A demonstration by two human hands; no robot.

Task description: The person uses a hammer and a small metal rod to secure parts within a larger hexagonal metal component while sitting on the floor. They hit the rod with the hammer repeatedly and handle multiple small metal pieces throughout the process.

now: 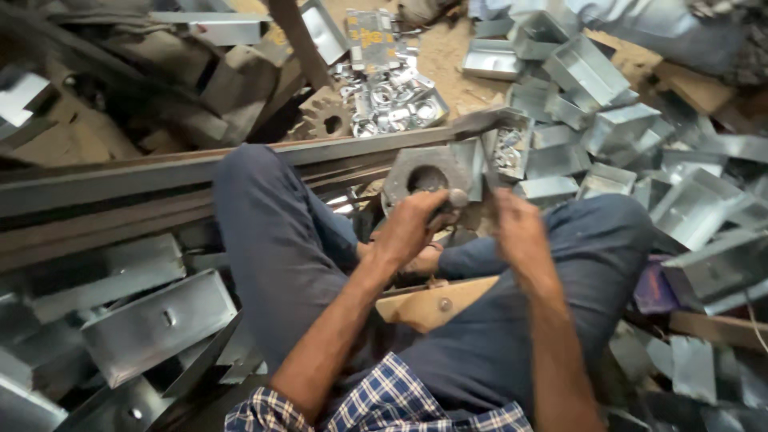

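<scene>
We hold a small rounded metal piece point(457, 198) in our left hand point(410, 228), the fingers clenched around it, so that only its grey end shows above the knuckles. It sits just in front of the dark hole of a heavy metal block point(424, 172), which lies directly beyond that hand. Our right hand point(520, 232) is beside it, closed around a thin dark rod or tool point(490, 164) that rises from the fist toward a long steel beam point(144, 180); motion blur keeps us from telling what the tool is.

We judge that we are in the middle of setting or striking a part at the block: the piece is held at the opening while the tool is raised. The next move would call for a steady left hand and a well-aimed stroke, with the fingers clear of the point of contact.

Under both wrists lies a pale wooden board point(436, 304) with a bolt in it, resting across our dark trousers. To the left of our left hand lie folded sheet-metal boxes point(156, 324); beyond the right hand a large heap of them point(616, 128) spreads out. Farther ahead is a pile of small shiny stamped parts point(392, 104).

The contact between piece and block is hidden by the left hand, and the block's lower part is cut off by our arms.
</scene>
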